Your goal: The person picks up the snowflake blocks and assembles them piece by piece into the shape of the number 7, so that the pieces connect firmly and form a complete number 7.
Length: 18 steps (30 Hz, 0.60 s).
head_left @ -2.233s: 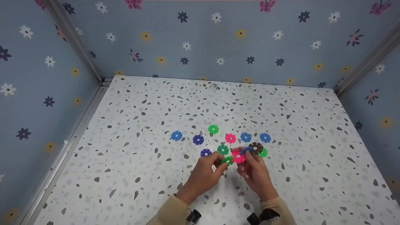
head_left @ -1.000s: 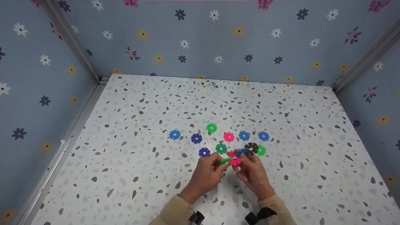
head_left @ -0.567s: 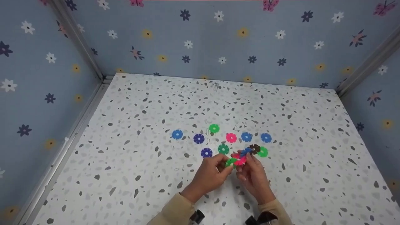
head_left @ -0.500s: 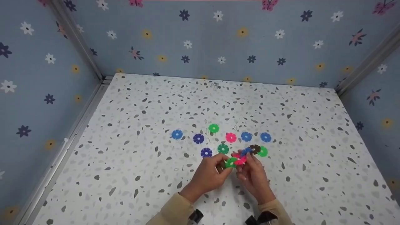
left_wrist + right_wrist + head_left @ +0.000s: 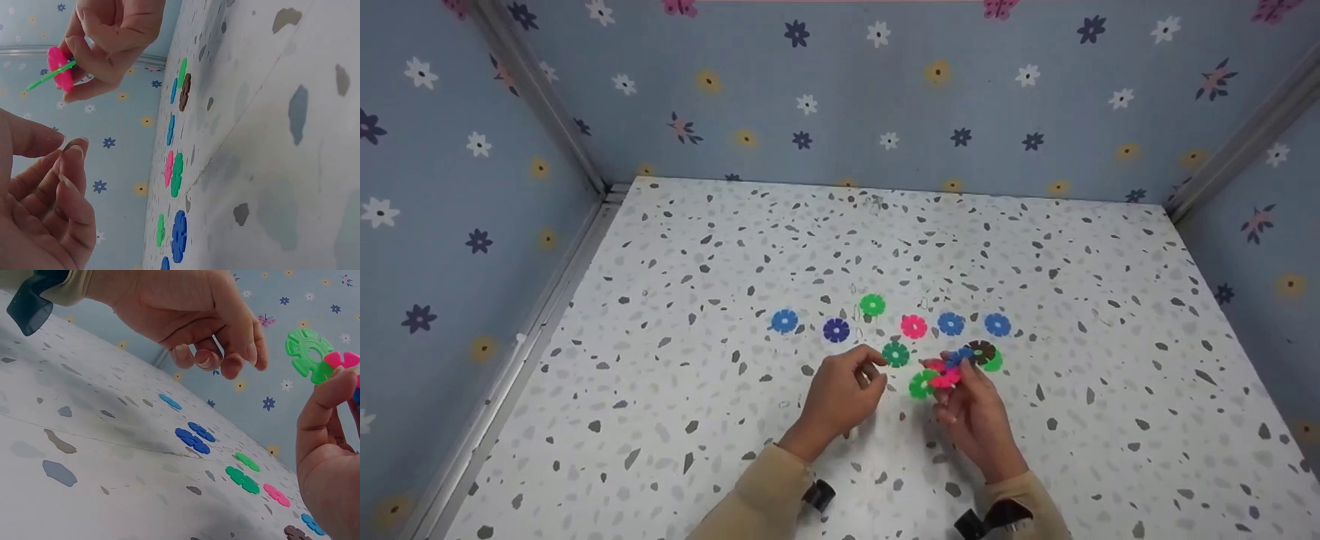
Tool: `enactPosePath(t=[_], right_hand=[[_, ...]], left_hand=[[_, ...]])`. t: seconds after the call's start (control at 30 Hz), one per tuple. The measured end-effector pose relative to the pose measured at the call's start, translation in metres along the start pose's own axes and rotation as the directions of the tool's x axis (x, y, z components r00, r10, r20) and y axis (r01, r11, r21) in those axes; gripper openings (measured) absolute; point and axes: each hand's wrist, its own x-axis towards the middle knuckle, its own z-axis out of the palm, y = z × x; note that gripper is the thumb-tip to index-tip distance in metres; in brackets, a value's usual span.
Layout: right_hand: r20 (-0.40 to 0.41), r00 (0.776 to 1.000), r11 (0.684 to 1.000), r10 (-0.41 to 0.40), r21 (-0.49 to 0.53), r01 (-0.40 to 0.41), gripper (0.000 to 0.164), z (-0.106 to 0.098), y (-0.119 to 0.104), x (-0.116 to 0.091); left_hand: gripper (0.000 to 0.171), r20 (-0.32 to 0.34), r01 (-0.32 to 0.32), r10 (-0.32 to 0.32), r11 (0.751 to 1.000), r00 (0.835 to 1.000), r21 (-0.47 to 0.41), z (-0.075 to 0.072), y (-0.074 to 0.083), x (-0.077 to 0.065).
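My right hand [image 5: 976,416] pinches a small chain of notched plastic discs above the table. The chain has a green disc [image 5: 919,385], a pink disc [image 5: 946,377] and a blue disc [image 5: 958,358]. In the left wrist view, the green disc sits slotted at an angle into the pink one. To the left, my left hand [image 5: 840,394] holds nothing, its fingers loosely bent and its fingertips near a dark green disc [image 5: 895,354]. A lower indigo disc [image 5: 192,441] lies on the table, hidden behind the left hand in the head view.
More loose discs lie on the speckled table [image 5: 697,420]: a brown disc [image 5: 980,352] beside the right fingertips, a bright green disc [image 5: 872,304], a pink one, several blue ones and another indigo disc [image 5: 836,330]. Blue floral panels [image 5: 840,90] wall the back and sides.
My left hand has let go of the green disc and moved left and slightly up. The green disc stays joined to the pink one in my right hand, which has shifted slightly right.
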Motion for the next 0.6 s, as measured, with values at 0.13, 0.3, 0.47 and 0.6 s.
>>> enactPosePath(t=[0.13,0.3,0.47,0.6], right_hand=[[0.008,1.000,1.000,-0.005,0.005,0.005,0.029,0.000,-0.003,0.000],[0.043,0.999,1.000,-0.010,0.006,0.010,0.030,-0.002,-0.005,-0.001],[0.064,0.998,1.000,-0.013,0.007,0.012,0.031,-0.006,-0.005,-0.001],[0.068,0.998,1.000,-0.017,0.022,0.015,0.031,-0.007,-0.006,-0.001]], left_hand=[[0.013,-0.020,0.034,-0.033,0.999,0.999,0.035,0.003,-0.005,0.011],[0.023,-0.008,0.100,-0.099,0.991,0.995,0.088,0.005,-0.013,0.025],[0.029,-0.002,0.218,-0.222,0.956,0.975,0.196,0.004,-0.022,0.031],[0.035,-0.007,0.261,-0.269,0.928,0.963,0.265,0.005,-0.029,0.032]])
